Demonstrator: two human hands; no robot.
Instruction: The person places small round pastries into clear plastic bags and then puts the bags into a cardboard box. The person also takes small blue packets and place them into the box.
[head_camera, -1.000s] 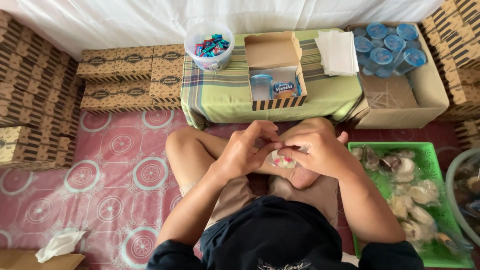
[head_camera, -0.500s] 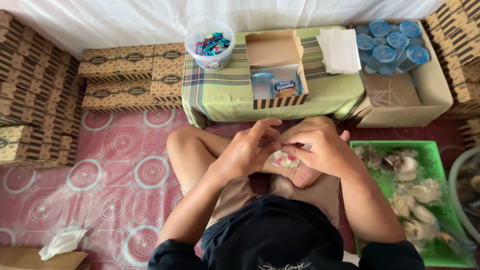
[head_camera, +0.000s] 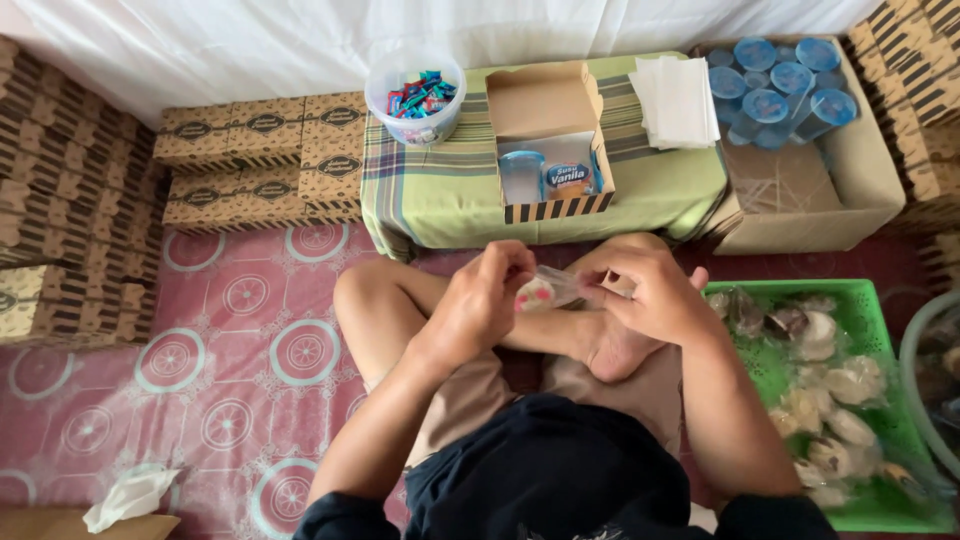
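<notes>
While both hands meet above the crossed legs, a small round pale cake with pink specks in a clear plastic wrapper (head_camera: 540, 293) sits pinched between them. The left hand (head_camera: 478, 305) closes its fingertips on the cake end; the right hand (head_camera: 652, 296) grips the loose tail of the wrapper, which stretches out toward three o'clock. Compared with a second ago the two hands have drawn a little apart, so the wrapper now shows as a longer clear strip; I judge the wrapper is being pulled or twisted tight, though the plastic is too faint to tell which.

At twelve o'clock from the cake stands an open brown cardboard box with a striped front edge (head_camera: 548, 140), holding a clear cup and a small blue-labelled carton, on a low worktop covered by a green plaid cloth (head_camera: 440, 190). On that cloth at eleven o'clock is a clear plastic tub of coloured wrapped sweets (head_camera: 415, 95), and at one o'clock a stack of white paper sheets (head_camera: 676, 100). Farther at two o'clock a large cardboard carton of blue-lidded cups (head_camera: 790, 85). At four o'clock lies a green plastic basket (head_camera: 770, 360) of wrapped cakes. Stacked brown printed boxes (head_camera: 260, 155) line ten o'clock on the pink patterned floor mat (head_camera: 220, 360).
</notes>
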